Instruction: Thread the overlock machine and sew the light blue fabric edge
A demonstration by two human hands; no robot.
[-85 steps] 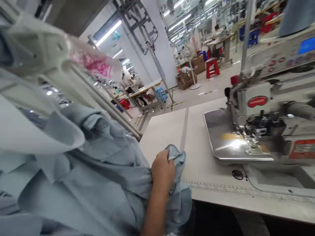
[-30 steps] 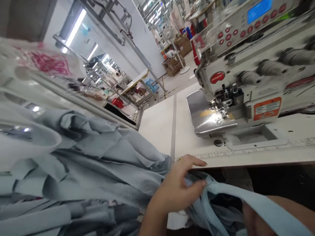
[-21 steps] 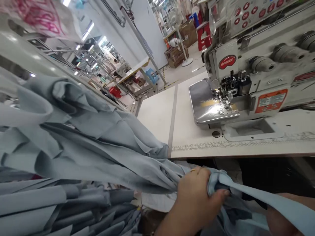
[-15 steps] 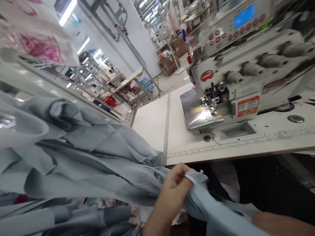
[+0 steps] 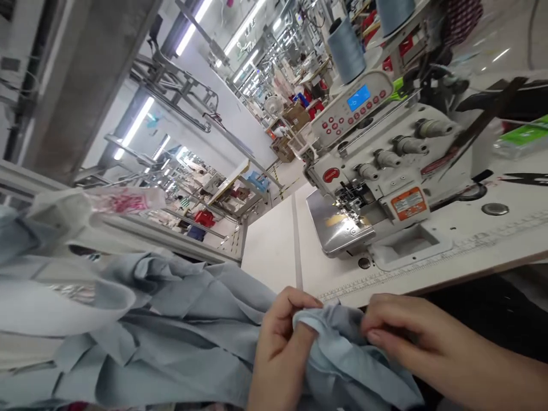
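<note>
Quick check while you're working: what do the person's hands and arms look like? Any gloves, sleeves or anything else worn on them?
The left hand and right hand are both bare, with no gloves, finger guards or tape. The right forearm shows no sleeve, watch or band before it leaves the frame. No ring can be made out in this view.

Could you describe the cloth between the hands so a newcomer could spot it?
Start at the overlock sewing machine on its table. Below the table's front edge, the left hand and right hand pinch a pale blue fold. It is the gripped bunch, unlike the big cloth heap to its left.
</note>
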